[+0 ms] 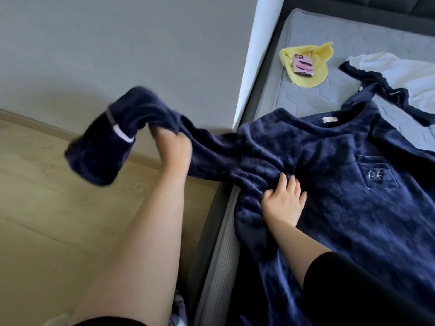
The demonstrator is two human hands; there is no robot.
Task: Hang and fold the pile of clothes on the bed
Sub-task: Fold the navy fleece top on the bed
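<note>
A navy fleece top [329, 184] with a stitched chest pocket lies spread face up on the grey mattress [313, 38]. Its left sleeve [113, 128] stretches out past the bed edge over the floor, cuff drooping. My left hand [173, 147] grips that sleeve from below, fingers curled into the fabric. My right hand [283, 198] rests flat on the top near the armpit, fingers spread and straight. A white garment with dark scalloped trim [404, 76] lies at the far right of the bed.
A yellow cloth [313, 71] with a pink phone [303, 64] on it lies at the head of the mattress. A white panel [249, 67] stands beside the bed. Wooden floor [47, 208] and a grey wall are to the left.
</note>
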